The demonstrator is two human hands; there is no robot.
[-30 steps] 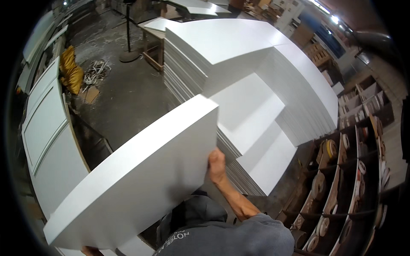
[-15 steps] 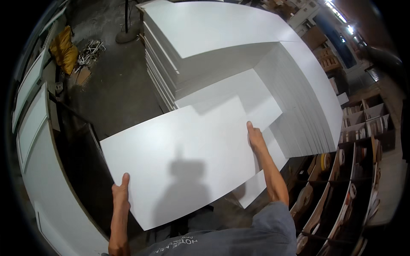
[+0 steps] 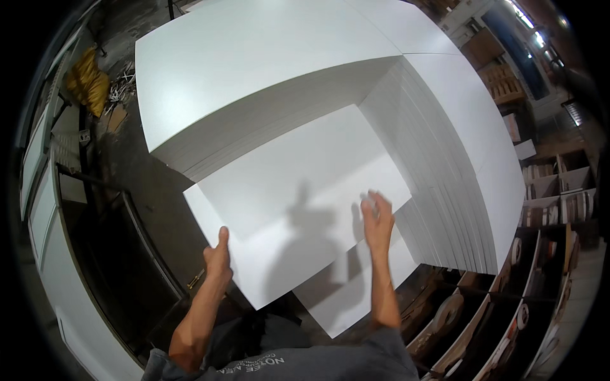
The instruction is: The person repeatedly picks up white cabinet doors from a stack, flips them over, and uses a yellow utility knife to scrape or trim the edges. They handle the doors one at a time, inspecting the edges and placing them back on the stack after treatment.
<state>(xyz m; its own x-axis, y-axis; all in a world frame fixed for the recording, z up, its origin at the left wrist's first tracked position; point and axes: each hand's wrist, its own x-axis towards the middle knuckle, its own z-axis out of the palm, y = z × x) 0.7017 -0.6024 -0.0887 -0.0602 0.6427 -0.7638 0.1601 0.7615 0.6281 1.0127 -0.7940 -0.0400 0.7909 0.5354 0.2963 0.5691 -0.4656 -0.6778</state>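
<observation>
A white rectangular panel point(image 3: 286, 171) lies in the recess between tall stacks of white boards. My left hand point(image 3: 219, 257) is closed on its near left edge, thumb along the top face and the other fingers out of sight. Over the panel's right part is my right hand point(image 3: 377, 222), fingers a little bent and apart, holding nothing. Whether its fingertips touch the surface I cannot tell. Below the panel, another white board point(image 3: 337, 308) sticks out toward me. My shadow falls across both.
A tall board stack point(image 3: 254, 70) rises behind the panel, and a second one point(image 3: 470, 120) on the right. Racks with edging rolls point(image 3: 451, 311) stand at the lower right. On the left are a long white board point(image 3: 82, 298), a dark frame point(image 3: 127, 254) and a yellow sack point(image 3: 89, 82).
The panel has moved away from me and to the right, into the recess between the stacks. My right hand has let go of its right edge; my left hand still holds on.
</observation>
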